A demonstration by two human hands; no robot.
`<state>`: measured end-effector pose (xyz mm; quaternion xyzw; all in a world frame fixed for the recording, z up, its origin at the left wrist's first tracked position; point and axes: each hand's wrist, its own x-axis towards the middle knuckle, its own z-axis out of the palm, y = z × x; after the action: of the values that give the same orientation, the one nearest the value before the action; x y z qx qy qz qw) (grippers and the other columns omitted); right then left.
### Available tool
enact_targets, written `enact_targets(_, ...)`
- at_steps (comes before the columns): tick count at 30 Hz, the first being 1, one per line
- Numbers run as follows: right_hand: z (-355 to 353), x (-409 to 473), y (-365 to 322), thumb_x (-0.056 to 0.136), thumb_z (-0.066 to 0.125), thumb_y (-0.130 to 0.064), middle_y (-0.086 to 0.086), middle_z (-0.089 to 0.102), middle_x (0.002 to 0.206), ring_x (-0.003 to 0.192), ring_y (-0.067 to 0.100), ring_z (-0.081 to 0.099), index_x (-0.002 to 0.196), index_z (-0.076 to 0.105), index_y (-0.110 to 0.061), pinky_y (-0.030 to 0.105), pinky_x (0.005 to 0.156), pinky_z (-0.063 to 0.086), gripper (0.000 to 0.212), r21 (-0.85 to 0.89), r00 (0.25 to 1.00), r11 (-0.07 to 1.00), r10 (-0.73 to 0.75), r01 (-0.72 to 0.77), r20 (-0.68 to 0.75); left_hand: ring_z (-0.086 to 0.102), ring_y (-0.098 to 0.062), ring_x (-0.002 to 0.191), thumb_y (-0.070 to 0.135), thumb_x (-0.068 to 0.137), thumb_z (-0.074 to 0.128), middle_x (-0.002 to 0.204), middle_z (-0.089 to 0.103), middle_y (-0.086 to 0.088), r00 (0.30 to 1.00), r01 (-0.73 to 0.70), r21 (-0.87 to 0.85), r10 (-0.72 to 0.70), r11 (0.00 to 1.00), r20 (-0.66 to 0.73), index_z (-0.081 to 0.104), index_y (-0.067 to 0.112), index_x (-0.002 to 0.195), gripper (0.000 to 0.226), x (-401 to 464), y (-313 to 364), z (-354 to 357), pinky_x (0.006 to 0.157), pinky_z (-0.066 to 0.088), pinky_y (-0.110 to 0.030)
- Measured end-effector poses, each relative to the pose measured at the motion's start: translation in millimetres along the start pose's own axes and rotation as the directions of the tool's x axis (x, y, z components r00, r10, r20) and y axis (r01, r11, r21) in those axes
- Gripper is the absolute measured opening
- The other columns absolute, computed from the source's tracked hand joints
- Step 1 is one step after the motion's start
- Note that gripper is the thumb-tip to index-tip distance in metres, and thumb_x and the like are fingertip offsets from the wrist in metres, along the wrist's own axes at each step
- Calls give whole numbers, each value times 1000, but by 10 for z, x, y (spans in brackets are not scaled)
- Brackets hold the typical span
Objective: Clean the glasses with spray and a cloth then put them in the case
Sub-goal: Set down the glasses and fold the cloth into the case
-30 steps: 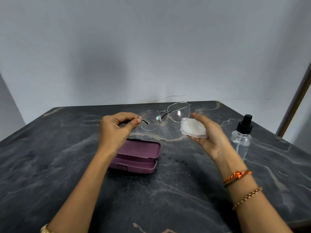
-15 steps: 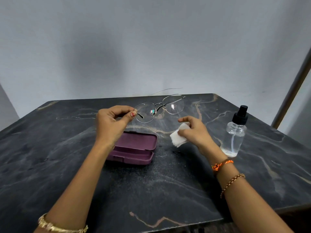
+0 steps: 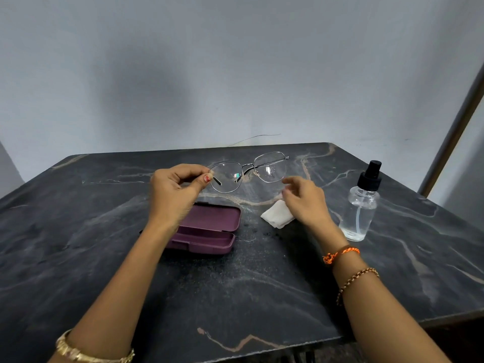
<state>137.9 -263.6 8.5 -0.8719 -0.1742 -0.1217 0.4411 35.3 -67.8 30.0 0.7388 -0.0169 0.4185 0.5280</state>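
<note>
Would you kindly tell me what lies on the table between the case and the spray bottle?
The cloth, in the head view, with the right hand above it.

Cloth lies between case and bottle.

Thin silver wire-framed glasses with clear lenses are held up by their left edge above a dark marble table. Beneath them lies an open purple hard-shell glasses case. A folded white cloth lies right of it. A clear spray bottle with black nozzle stands upright farther right.
</note>
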Motion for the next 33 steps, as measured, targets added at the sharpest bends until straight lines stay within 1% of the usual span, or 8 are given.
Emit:
enact_targets(3, -89, -8, -90, 91, 45, -20, 1, 68, 84, 79, 15, 63, 105, 63, -13, 29, 75, 47, 23, 393, 973, 918, 37, 57, -228, 65, -7, 72, 7, 70, 70, 66, 70, 22, 1000, -12, 13, 12, 1000, -8, 69, 36, 62, 30, 7, -15, -16, 73, 54, -28)
enact_targets(5, -140, -29, -157, 93, 45, -22, -4, 65, 77, 70, 3, 61, 100, 64, -17, 19, 65, 49, 21, 609, 973, 783, 25, 124, -231, 64, -3, 71, 6, 70, 70, 67, 69, 23, 1000, -29, 34, 29, 999, 1, 69, 38, 61, 33, 4, -24, -16, 71, 54, -21)
enact_targets(7, -159, -50, -204, 93, 45, -21, -4, 65, 77, 66, -3, 59, 94, 65, -19, 12, 60, 48, 20, 689, 981, 707, -39, 161, -190, 64, 1, 71, 4, 70, 70, 67, 69, 25, 999, -44, 48, 44, 998, 16, 68, 38, 60, 36, -1, -25, -2, 69, 53, -15)
enact_targets(14, -180, -49, -212, 87, 54, -9, -8, 71, 70, 63, 1, 63, 85, 69, -13, 14, 62, 53, 16, 815, 997, 573, -25, 79, -80, 64, 1, 72, 3, 70, 69, 69, 69, 25, 997, -83, 41, 83, 996, -6, 67, 33, 67, 30, -2, -8, 20, 69, 52, -13)
enact_targets(17, -188, -40, -198, 87, 53, -7, -6, 73, 68, 66, 5, 67, 81, 69, -12, 18, 66, 56, 18, 872, 999, 489, -19, -16, 29, 64, 0, 74, 4, 70, 69, 68, 69, 18, 997, -75, 32, 76, 997, -31, 68, 29, 70, 26, -8, -1, 33, 70, 51, -13)
enact_targets(21, -195, -42, -203, 87, 52, -7, -3, 74, 70, 68, 8, 69, 80, 69, -10, 19, 65, 57, 18, 910, 998, 412, -32, -35, 52, 63, 2, 75, 0, 70, 68, 80, 66, 6, 994, -94, 15, 95, 995, -50, 68, 18, 82, 22, -20, 4, 63, 69, 49, -10)
enact_targets(26, -179, -49, -202, 87, 52, -6, -2, 74, 67, 65, 7, 68, 82, 67, -8, 18, 63, 56, 16, 912, 998, 411, -61, -2, 29, 64, 1, 76, -1, 70, 68, 81, 66, 4, 992, -85, -12, 83, 996, -97, 67, 14, 88, 24, -29, 1, 104, 72, 51, -12)
enact_targets(33, -124, -63, -222, 87, 51, -4, -4, 73, 65, 63, 6, 67, 79, 66, -10, 18, 63, 56, 18, 902, 998, 431, -66, 6, 24, 65, -1, 77, -5, 69, 67, 68, 71, 18, 990, 5, -182, -31, 983, -139, 69, 18, 73, 23, -31, 23, 102, 69, 50, -12)
